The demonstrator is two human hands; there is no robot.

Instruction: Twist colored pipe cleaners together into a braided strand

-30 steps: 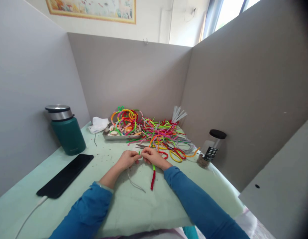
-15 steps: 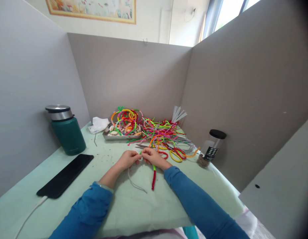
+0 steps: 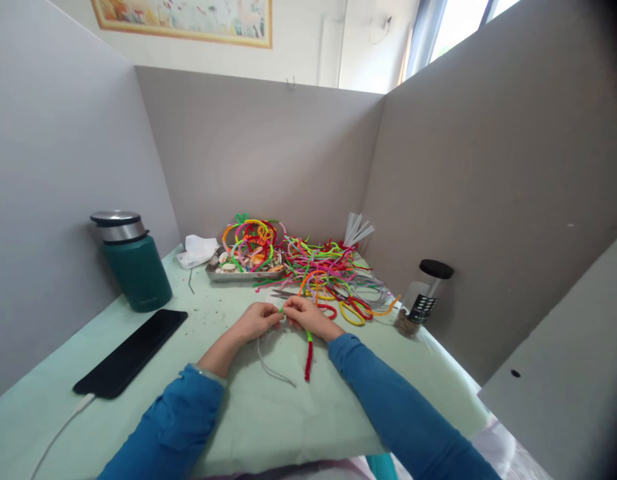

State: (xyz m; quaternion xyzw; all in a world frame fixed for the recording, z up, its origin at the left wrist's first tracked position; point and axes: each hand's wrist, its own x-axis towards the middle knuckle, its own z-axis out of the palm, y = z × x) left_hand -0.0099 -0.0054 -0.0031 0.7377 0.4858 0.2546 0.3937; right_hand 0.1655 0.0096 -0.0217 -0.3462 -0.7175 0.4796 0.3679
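Observation:
My left hand (image 3: 259, 321) and my right hand (image 3: 308, 316) meet fingertip to fingertip above the middle of the table, both closed in a pinch. A bit of green fuzzy pipe cleaner (image 3: 281, 310) shows between the fingertips. From under my right hand a green and red pipe cleaner (image 3: 308, 360) hangs down, its red end towards me. A thin grey cord (image 3: 273, 372) trails from below my left hand towards me. The exact grip on cord and pipe cleaner is hidden by the fingers. Just beyond the hands lie scissors (image 3: 282, 293), partly covered.
Behind, a metal tray (image 3: 246, 276) holds shells and looped pipe cleaners, beside a heap of loose pipe cleaners (image 3: 321, 260). A green bottle (image 3: 138, 273) and a black phone (image 3: 131, 353) are at left. At right stands a clear jar (image 3: 422, 300). Grey partitions (image 3: 258, 147) enclose the table.
The fingertips have shifted very slightly, and a little more green shows between them. The hanging red end and the grey cord have moved a touch to the right.

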